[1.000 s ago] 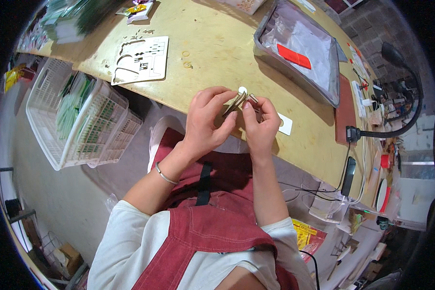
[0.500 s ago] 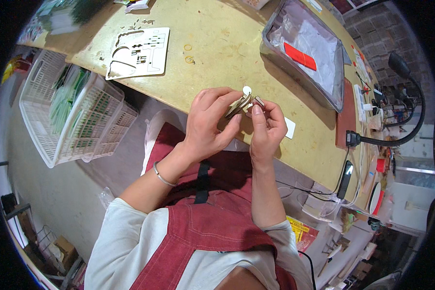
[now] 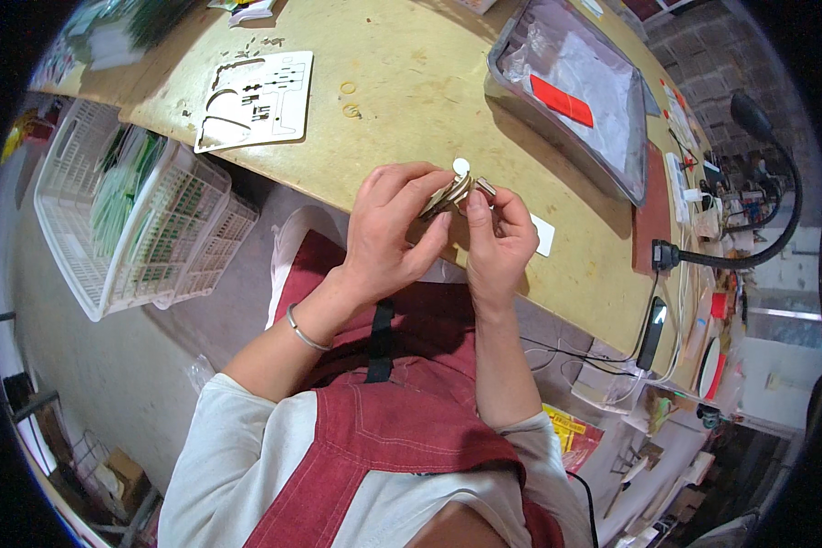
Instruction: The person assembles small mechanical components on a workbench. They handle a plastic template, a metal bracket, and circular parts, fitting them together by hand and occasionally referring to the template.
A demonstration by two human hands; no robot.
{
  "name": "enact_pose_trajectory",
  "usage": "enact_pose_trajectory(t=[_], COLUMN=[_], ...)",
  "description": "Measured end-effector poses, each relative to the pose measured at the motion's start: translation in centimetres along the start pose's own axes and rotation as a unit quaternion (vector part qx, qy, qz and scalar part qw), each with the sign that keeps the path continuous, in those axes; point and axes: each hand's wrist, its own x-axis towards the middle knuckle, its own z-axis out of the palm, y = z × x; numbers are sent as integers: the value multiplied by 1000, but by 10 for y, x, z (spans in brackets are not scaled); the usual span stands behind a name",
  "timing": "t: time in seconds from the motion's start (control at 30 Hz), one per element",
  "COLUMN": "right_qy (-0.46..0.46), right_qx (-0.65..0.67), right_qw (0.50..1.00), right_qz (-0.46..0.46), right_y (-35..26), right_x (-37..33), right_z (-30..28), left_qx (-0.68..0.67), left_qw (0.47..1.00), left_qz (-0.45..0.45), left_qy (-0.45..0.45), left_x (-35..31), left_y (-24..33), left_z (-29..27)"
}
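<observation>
Between my hands, above the table's near edge, is a small assembly of thin flat wooden pieces with a white round disc at its top. My left hand grips the assembly from the left, thumb and fingers closed on it. On its other side my right hand pinches a small flat piece between thumb and finger, against the assembly. Fingers hide much of how the pieces join. A white card lies on the table just beyond my right hand.
On the table's left lies a white cut-out sheet, small scraps and rings about it. A grey plastic bin holding a red packet stands at the right. White baskets stand on the left; a black gooseneck lamp rises at the right.
Both hands keep their grip on the wooden pieces, with barely any finger movement. The whole view has shifted slightly.
</observation>
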Motion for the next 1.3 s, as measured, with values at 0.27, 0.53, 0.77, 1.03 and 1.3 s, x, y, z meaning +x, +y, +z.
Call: enact_pose_trajectory(t=[0.27, 0.53, 0.77, 1.03, 1.3], right_qy=[1, 8, 18, 6, 6], right_qx=[-28, -37, -56, -57, -42], right_qw=[1000, 999, 998, 998, 999], right_qz=[2, -11, -26, -39, -17], right_y=[4, 8, 9, 5, -1], right_x=[0, 1, 1, 2, 0], right_z=[-2, -3, -2, -2, 0], left_qx=[11, 7, 5, 0, -5], left_qw=[1000, 1000, 1000, 1000, 1000], left_qz=[2, 2, 0, 0, -15], left_qy=[-5, -3, 0, 1, -4], left_x=[0, -1, -1, 0, -2], left_y=[0, -2, -1, 0, -2], left_z=[0, 2, 2, 1, 1])
